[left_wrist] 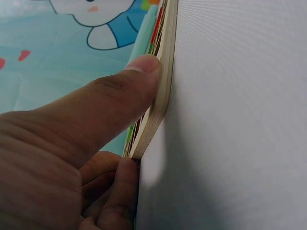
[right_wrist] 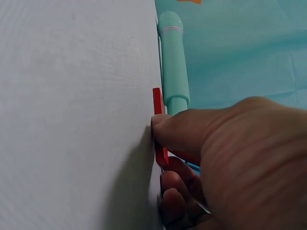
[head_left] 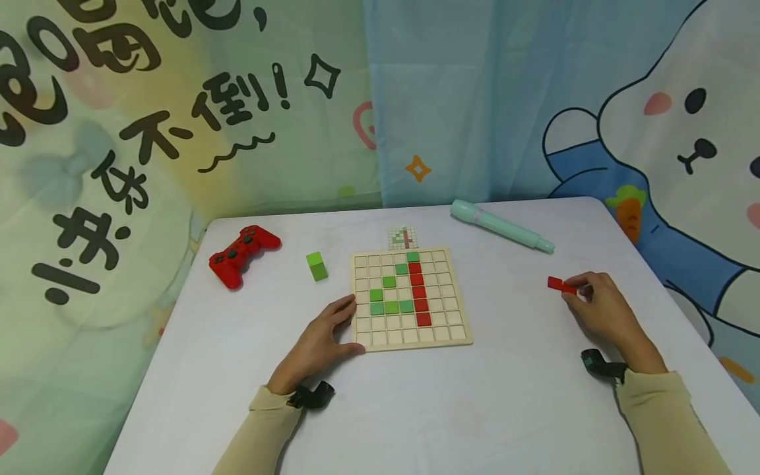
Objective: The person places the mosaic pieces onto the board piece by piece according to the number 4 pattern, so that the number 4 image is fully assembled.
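On the white table lies a wooden grid board (head_left: 380, 338) bearing green squares and a column of red squares. My left hand (head_left: 323, 336) holds its near left corner. In the left wrist view the thumb (left_wrist: 129, 79) lies on the board's near rim (left_wrist: 165, 81), with curled fingers lower down by the corner. Well to the right of the board, my right hand (head_left: 600, 303) pinches a flat, elongated red block (head_left: 555, 284). Its thumb covers the middle of the block in the right wrist view, where the red end (right_wrist: 157, 99) sticks out beyond it.
A small patterned card (head_left: 402, 237) lies at the board's far edge. Left of the board stand a green block (head_left: 317, 266) and a red game controller (head_left: 242, 256). A mint-green pen-like tube (head_left: 501, 226) lies at the back right. Behind the table hangs a printed curtain (head_left: 439, 105).
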The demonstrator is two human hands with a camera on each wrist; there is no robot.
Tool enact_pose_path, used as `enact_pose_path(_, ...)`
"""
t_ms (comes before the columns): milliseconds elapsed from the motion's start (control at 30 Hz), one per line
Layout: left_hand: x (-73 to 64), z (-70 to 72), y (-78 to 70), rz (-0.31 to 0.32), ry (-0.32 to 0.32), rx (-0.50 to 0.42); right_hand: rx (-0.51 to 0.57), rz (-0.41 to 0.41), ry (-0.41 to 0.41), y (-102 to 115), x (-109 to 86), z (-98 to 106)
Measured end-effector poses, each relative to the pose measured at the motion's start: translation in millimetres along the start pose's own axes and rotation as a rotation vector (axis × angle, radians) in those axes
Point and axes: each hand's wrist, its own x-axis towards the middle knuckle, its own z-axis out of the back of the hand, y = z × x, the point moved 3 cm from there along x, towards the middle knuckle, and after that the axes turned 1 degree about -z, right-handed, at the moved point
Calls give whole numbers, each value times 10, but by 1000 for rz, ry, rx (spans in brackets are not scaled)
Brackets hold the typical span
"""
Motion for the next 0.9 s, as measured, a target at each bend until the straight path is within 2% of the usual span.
enact_pose_path(367, -12, 3, -6, 0, 1, 2, -56, -4, 8, 73, -39, 57)
enact_pose_path(900, -2, 2, -14, -12, -5, 17, -111, 9, -6, 36, -169, 154)
